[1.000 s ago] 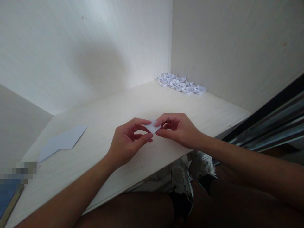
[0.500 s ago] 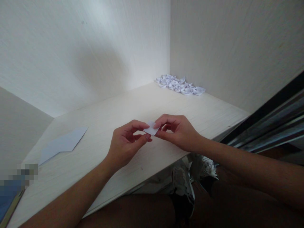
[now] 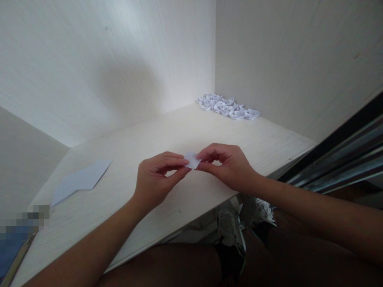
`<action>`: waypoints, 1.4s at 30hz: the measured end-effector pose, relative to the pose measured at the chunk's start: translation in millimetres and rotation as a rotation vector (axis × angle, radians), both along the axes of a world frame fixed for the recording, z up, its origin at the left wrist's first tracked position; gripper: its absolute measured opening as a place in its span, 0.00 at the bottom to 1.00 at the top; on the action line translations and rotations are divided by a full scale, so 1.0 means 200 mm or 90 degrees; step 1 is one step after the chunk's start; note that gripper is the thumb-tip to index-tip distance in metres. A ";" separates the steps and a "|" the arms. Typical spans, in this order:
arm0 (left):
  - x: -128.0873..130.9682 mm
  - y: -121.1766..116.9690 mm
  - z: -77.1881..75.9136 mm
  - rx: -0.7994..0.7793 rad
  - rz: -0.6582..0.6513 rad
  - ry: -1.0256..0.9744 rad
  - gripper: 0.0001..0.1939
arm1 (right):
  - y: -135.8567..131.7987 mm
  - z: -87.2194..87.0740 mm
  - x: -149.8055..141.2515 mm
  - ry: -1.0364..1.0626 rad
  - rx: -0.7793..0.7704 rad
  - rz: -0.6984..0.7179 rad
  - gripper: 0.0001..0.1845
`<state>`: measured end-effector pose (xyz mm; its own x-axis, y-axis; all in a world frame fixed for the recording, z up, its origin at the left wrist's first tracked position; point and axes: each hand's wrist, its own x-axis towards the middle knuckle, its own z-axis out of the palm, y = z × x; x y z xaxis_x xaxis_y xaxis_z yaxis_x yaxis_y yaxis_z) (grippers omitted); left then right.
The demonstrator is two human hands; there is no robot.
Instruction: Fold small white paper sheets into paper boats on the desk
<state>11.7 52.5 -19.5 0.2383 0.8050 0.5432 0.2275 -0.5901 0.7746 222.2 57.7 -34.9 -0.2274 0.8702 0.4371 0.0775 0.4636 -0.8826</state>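
Observation:
A small folded piece of white paper (image 3: 192,160) is held between both hands above the pale table (image 3: 167,131). My left hand (image 3: 158,173) pinches its left corner between thumb and fingers. At the opposite corner, my right hand (image 3: 226,163) grips it the same way. Several folded white paper boats (image 3: 224,107) sit crowded together in the far right corner. Flat white paper sheets (image 3: 82,179) lie on the left side of the table.
White panels enclose the back, left and right of the table. A dark-edged frame (image 3: 335,135) runs along the right. Below the front edge are shoes (image 3: 230,231) and legs. A blurred-out blue patch (image 3: 14,243) is at the lower left.
My left fingers have closed in straighter on the paper's left corner, and my right fingers have shifted slightly right to its corner. The paper boats and sheets have stayed put.

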 end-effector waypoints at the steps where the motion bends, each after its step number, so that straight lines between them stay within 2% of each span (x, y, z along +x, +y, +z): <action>1: 0.00 0.00 0.00 0.020 0.006 0.013 0.06 | 0.00 0.00 0.00 -0.006 -0.001 -0.002 0.07; 7: -0.01 0.00 0.01 0.052 0.052 0.046 0.05 | 0.00 0.01 0.01 -0.028 0.006 0.007 0.05; 14: -0.01 0.01 0.00 0.082 0.019 0.033 0.05 | 0.00 0.03 0.00 -0.030 -0.002 0.016 0.07; 22: 0.00 0.01 0.01 -0.029 0.000 0.004 0.03 | 0.00 0.02 0.00 -0.024 -0.023 0.017 0.07; 31: 0.02 -0.01 0.03 -0.213 0.031 -0.064 0.07 | 0.00 0.03 -0.02 0.036 -0.086 0.020 0.15; 42: 0.02 -0.02 0.01 -0.287 -0.017 -0.166 0.08 | 0.00 0.03 -0.04 0.122 -0.101 0.051 0.13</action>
<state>15.5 49.2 -17.6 0.1656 0.9682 0.1877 -0.0179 -0.1873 0.9821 213.5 57.8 -29.5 -0.2238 0.9141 0.3380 -0.1300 0.3157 -0.9399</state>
